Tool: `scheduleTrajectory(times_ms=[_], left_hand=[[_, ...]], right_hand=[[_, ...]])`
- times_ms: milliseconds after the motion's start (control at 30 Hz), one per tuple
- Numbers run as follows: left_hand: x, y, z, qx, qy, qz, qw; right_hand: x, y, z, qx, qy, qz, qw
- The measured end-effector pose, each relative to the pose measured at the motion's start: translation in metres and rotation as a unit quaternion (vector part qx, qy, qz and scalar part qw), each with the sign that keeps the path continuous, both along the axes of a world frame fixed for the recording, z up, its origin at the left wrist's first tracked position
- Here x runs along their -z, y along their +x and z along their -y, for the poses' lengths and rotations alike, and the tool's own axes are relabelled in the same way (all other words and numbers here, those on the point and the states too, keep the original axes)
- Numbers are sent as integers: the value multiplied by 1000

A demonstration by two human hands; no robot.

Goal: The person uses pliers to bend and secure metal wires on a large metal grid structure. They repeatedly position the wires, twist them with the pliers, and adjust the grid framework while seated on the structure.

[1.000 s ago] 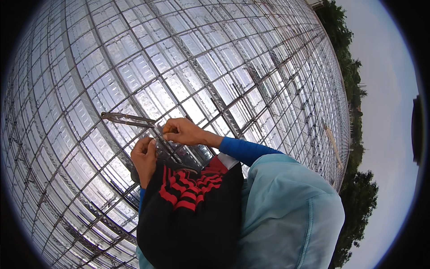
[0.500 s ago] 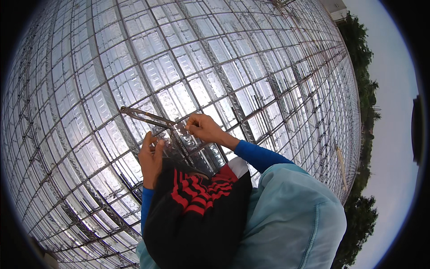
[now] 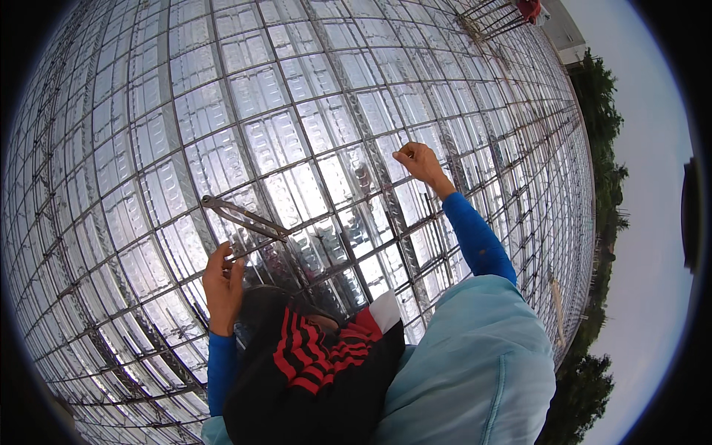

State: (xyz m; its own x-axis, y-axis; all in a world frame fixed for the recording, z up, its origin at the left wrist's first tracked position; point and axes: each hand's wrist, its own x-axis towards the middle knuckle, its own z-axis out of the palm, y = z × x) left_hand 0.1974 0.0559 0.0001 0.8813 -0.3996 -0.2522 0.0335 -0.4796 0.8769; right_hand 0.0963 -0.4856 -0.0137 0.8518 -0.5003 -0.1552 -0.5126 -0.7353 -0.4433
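A pair of steel pincers (image 3: 248,220) lies on the rebar mesh (image 3: 297,163), head to the left and handles toward the middle. Just below the pincers, my left hand (image 3: 222,293) hovers with curled fingers and a gap between thumb and fingertips. No object is discernible in it. Out to the right and farther from me, my right hand (image 3: 421,162) is above the mesh, thumb and fingers pinched together. Whatever lies in that pinch is too small to make out.
Shiny ribbed metal decking (image 3: 267,141) lies beneath the bars. Upright bars (image 3: 497,18) and a red item (image 3: 529,9) stand at the far right. A pale wooden strip (image 3: 558,311) lies near the right edge, with trees (image 3: 597,111) beyond.
My right hand has moved from the pincers' handle ends up and to the right, its arm stretching out. My left hand has shifted slightly left and nearer. The pincers stay on the mesh.
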Motion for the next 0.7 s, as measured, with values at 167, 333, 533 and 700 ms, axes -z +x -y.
scheduleTrajectory(times_ms=[167,333,533,700], left_hand=[[-9,22,-45,74,78,54,993],[-32,41,-119,115,229,32,966],[-48,19,-234,39,346,-50,936],[-13,-28,-468,136,466,-46,873]], right_hand=[[46,37,143,118,-173,74,975],[99,72,220,215,-242,147,935],[102,110,246,284,-215,39,933],[115,135,202,280,-208,2,937]])
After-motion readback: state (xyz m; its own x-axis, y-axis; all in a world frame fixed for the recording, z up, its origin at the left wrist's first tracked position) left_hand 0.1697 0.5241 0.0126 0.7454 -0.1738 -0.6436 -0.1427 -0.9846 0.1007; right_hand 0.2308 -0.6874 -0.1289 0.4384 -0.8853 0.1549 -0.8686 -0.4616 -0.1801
